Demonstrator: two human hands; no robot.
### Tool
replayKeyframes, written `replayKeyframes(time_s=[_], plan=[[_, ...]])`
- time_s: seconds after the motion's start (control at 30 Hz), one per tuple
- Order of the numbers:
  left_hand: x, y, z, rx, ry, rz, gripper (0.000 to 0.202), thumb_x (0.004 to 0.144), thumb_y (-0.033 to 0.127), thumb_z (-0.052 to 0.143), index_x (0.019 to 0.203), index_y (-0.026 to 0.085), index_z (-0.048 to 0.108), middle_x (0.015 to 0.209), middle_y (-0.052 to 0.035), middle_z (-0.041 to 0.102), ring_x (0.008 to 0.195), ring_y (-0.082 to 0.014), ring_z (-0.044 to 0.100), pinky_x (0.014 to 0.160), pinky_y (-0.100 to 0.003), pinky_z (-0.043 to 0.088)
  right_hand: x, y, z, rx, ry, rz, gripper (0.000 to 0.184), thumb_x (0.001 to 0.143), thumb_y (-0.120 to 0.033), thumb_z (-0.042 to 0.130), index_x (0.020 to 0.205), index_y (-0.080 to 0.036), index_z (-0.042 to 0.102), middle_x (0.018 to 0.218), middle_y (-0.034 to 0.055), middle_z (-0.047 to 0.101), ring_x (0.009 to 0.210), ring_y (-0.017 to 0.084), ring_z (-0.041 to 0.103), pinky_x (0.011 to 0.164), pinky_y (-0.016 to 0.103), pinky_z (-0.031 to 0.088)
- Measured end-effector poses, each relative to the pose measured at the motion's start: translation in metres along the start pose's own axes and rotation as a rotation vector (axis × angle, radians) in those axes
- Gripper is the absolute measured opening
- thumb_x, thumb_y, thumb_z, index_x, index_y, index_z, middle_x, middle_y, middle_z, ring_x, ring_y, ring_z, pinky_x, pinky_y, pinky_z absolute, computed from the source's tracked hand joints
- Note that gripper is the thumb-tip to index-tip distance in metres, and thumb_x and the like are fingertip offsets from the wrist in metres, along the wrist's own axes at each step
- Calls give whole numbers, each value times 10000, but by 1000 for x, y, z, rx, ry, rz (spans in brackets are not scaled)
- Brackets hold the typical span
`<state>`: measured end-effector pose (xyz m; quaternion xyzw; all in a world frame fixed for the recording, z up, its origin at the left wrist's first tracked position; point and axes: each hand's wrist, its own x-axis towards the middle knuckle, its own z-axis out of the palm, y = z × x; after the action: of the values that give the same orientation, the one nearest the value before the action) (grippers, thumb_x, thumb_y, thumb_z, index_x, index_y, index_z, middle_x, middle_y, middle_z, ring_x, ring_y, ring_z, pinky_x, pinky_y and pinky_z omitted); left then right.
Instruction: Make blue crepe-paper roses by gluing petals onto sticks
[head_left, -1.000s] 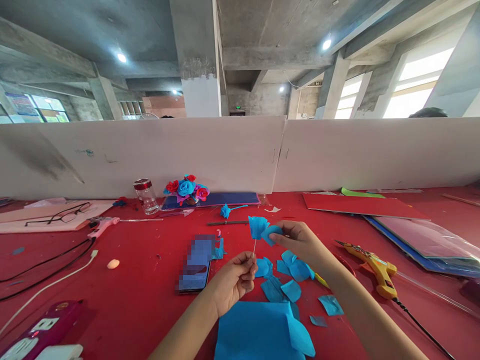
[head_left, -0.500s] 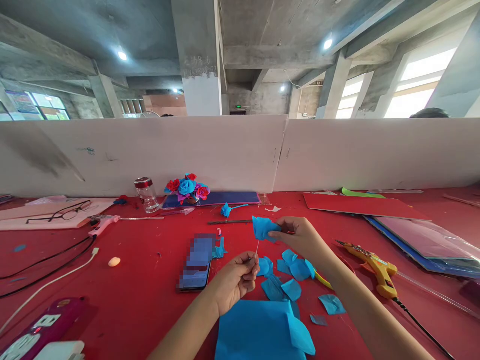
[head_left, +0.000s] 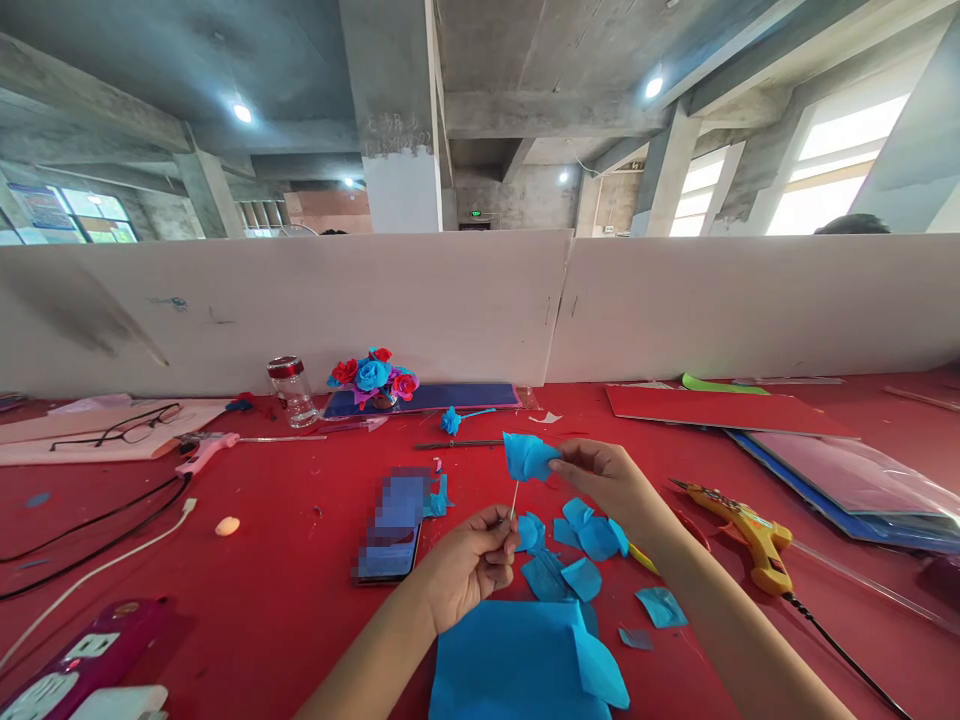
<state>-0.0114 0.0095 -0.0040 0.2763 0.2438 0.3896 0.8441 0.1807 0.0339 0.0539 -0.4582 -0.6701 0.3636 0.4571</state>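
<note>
My left hand is closed around a thin white stick, which stands nearly upright. At its top sits a blue paper flower with a few petals. My right hand pinches the right edge of that flower between thumb and fingers. Several loose blue petals lie on the red table below and between my hands. Closer to me is a blue paper sheet with a cut petal resting on its right side.
A yellow glue gun lies right, a pink glue gun left. Beyond my hands are a phone, a finished blue flower, a flower bouquet and a glass jar. A purple power strip is front left.
My right fingers have shifted slightly right along the blue flower's edge, so more of its petal shows. My left hand keeps the stick in about the same place.
</note>
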Motion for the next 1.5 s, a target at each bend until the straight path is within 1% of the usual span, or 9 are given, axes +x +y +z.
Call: replayKeyframes(time_s=[0.2,0.3,0.47,0.6,0.8,0.93,1.2,1.3,1.5], plan=[[-2,1,1,24,-48,-13,38,777,147,613,768,118,589,599,9,489,495,-42,361,472,-151,294,-2,0,3,112,85,31,230,667,-370,670,696,-159,585,605,-17,544,556,104,467,514,232,375],[-3,1,4,31,-77,-15,54,766,158,630,758,118,594,581,12,483,482,-41,335,464,-150,285,-2,0,3,115,95,43,255,648,-396,679,677,-162,583,581,-23,527,535,101,448,507,235,359],[-5,2,7,50,-98,-20,76,747,176,656,750,116,609,558,16,468,470,-42,307,450,-152,270,-4,-5,3,154,101,65,289,625,-434,693,657,-169,583,606,-19,522,554,107,446,515,236,359],[-7,2,6,79,-109,-20,84,763,195,644,748,120,611,568,15,466,475,-43,323,473,-157,304,-9,-11,4,196,107,72,300,612,-441,706,650,-170,581,620,-11,529,571,110,452,520,233,369],[-7,2,6,108,-136,-26,97,779,214,627,748,125,607,575,14,462,481,-44,348,490,-158,328,-11,-15,3,186,143,70,319,589,-457,721,638,-165,602,600,-6,528,556,109,459,502,232,384],[-6,1,5,101,-142,-23,83,783,203,621,752,128,608,579,15,463,484,-44,344,494,-155,332,-12,-13,3,188,140,77,299,600,-438,722,645,-161,617,611,-4,549,579,114,477,533,236,397],[-8,3,6,117,-102,-22,77,772,204,634,757,130,618,576,10,466,490,-51,333,488,-161,318,-13,-13,4,153,159,71,311,604,-455,711,652,-162,617,646,22,571,612,139,503,555,257,421],[-8,3,7,117,-104,-25,78,770,206,638,753,132,620,571,12,462,490,-51,324,486,-160,311,-13,-13,4,137,154,60,319,611,-464,702,653,-162,610,648,23,566,602,134,487,539,251,404],[-8,3,7,109,-134,-17,78,787,198,619,755,127,617,577,12,462,488,-46,315,478,-156,293,-13,-14,5,111,142,49,310,624,-467,688,627,-168,605,579,-14,509,530,104,420,481,233,340]])
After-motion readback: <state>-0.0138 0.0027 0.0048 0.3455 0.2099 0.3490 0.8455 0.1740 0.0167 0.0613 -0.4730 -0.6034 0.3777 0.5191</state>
